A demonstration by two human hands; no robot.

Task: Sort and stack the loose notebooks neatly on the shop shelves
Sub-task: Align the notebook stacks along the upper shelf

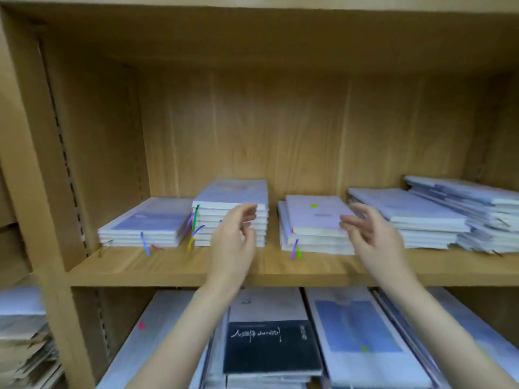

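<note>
On a wooden shop shelf, a low stack and a taller stack sit left. The left hand and right hand, fingers loosely curled, holding nothing, flank the skewed middle pile; a careless nudge could spill it.
</note>
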